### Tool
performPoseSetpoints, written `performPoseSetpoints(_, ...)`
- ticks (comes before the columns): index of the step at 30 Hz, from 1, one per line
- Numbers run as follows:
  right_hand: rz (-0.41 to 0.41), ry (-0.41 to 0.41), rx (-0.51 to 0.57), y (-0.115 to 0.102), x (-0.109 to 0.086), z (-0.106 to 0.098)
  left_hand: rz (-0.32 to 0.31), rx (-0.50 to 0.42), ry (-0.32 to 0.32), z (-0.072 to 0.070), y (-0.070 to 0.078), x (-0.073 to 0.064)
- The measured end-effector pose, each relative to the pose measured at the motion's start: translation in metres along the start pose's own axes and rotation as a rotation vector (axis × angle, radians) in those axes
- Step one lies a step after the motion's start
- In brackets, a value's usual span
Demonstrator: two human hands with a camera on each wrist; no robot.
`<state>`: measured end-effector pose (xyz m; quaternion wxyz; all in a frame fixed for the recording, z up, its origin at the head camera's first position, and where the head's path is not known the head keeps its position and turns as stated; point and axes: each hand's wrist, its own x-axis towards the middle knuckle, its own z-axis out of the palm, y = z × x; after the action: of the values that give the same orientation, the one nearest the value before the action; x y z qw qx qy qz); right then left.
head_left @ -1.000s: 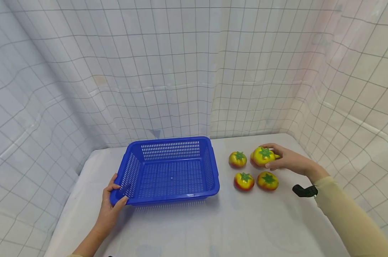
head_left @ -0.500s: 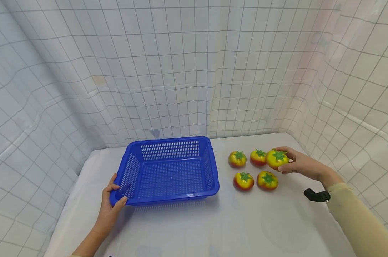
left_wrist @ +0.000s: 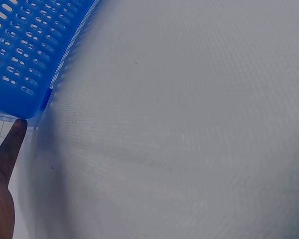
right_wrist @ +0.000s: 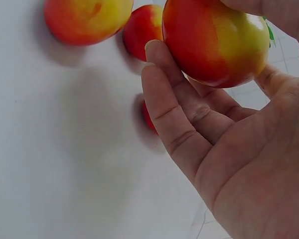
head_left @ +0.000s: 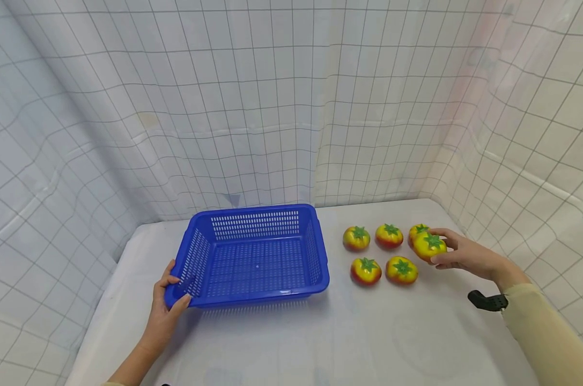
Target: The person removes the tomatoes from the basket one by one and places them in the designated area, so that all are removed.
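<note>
My left hand point(head_left: 163, 311) grips the near left corner of a blue plastic basket point(head_left: 248, 301), thumb on the rim. In the left wrist view, the basket's slotted side point(left_wrist: 20, 55) shows with a fingertip at its corner. My right hand point(head_left: 457, 253) holds a yellow-red toy tomato point(head_left: 429, 246) with a green leafy top between thumb and fingers. Seen from the right wrist, this tomato point(right_wrist: 217, 42) is above the white table. Behind it another toy tomato point(head_left: 417, 234) is partly covered. The basket's inside shows only its slotted floor.
Several more toy tomatoes sit on the white table point(head_left: 291, 348) right of the basket: two at the back, one point(head_left: 356, 238) and one point(head_left: 389, 236), and two in front, one point(head_left: 366, 271) and one point(head_left: 401, 270). White grid-lined curtains point(head_left: 272, 107) surround the table.
My right hand has put a tomato down in the back row, then moved right and nearer with the tomato it holds. My left hand and the basket stay still.
</note>
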<state>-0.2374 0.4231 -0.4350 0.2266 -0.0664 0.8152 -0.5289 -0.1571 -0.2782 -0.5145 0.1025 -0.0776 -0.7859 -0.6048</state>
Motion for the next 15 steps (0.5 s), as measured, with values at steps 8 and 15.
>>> performPoseSetpoints(8, 0.037, -0.004, 0.041, 0.013, -0.003, -0.001, -0.002, 0.004, 0.003, 0.000, 0.000, -0.001)
performPoseSetpoints(15, 0.063, 0.015, 0.065, 0.027, -0.006, -0.001, -0.015, 0.013, 0.000, 0.000, 0.003, -0.001)
